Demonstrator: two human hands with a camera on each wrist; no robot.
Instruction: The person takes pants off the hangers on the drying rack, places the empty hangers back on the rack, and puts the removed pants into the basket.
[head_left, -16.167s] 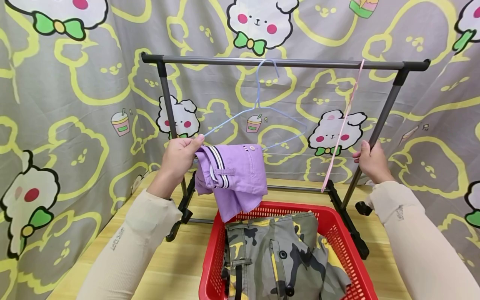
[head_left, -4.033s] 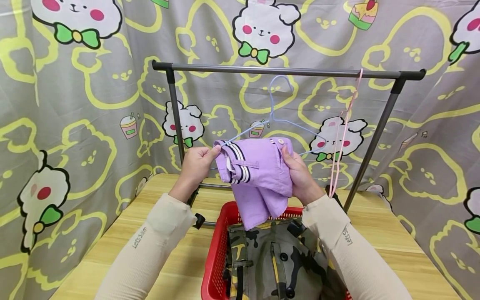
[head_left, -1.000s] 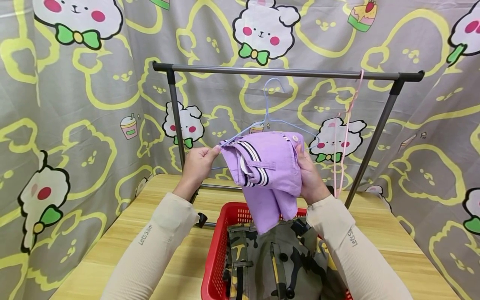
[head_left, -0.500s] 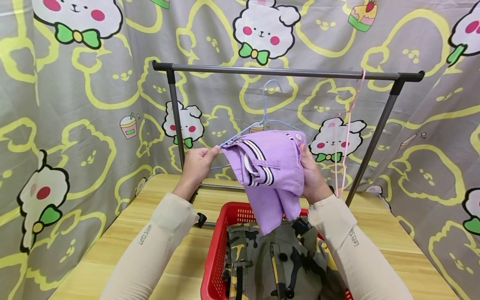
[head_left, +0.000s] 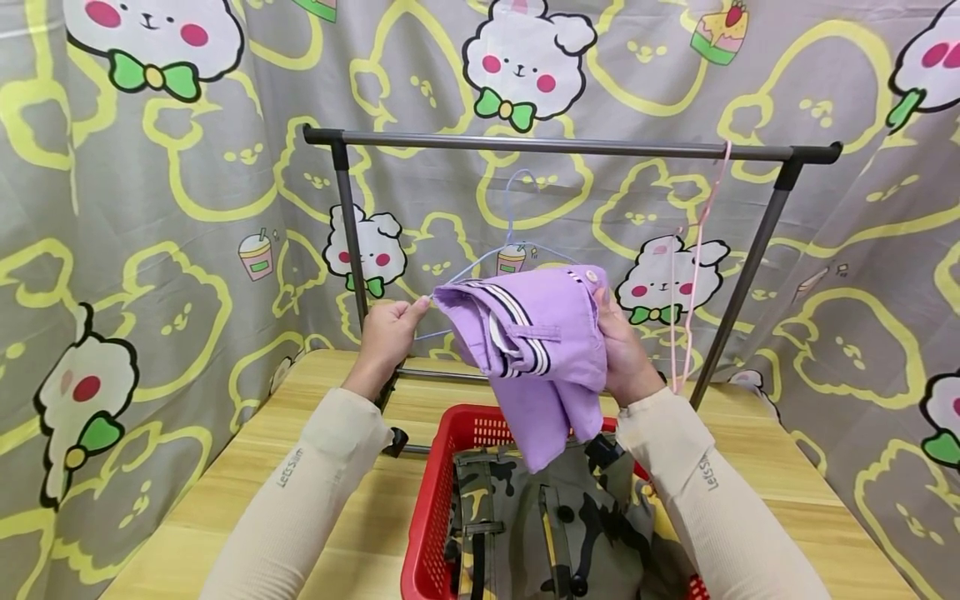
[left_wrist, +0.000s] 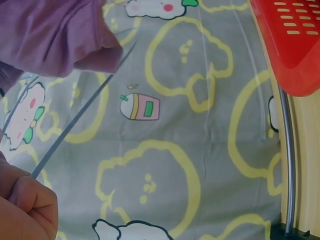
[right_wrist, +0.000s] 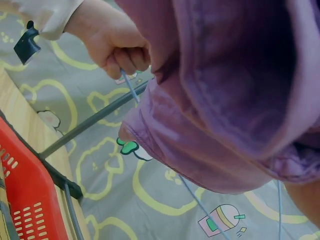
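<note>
My left hand (head_left: 387, 337) grips the left corner of a light blue wire hanger (head_left: 508, 212), thumb pointing along the wire. Purple trousers (head_left: 555, 333) with a striped waistband hang folded in front of the hanger, legs dangling down. My right hand (head_left: 626, 354) holds their right side, its thumb on the front near the button and its other fingers hidden behind the cloth. In the left wrist view the hanger wire (left_wrist: 73, 125) runs from my fist up to the trousers' edge. The right wrist view shows the trousers (right_wrist: 235, 90) close up, with wire emerging below them.
Behind stands a grey clothes rack (head_left: 540, 146), with a pink hanger (head_left: 697, 250) hooked near its right end. A red basket (head_left: 420, 533) below holds camouflage clothing (head_left: 517, 500). Everything stands on a wooden tabletop (head_left: 810, 517) before a patterned curtain (head_left: 187, 292).
Earlier my right hand held the rack's right post; now it holds the trousers. Over the last second the hanger has shifted left and slightly down with my left hand, while the trousers stay nearly in place.
</note>
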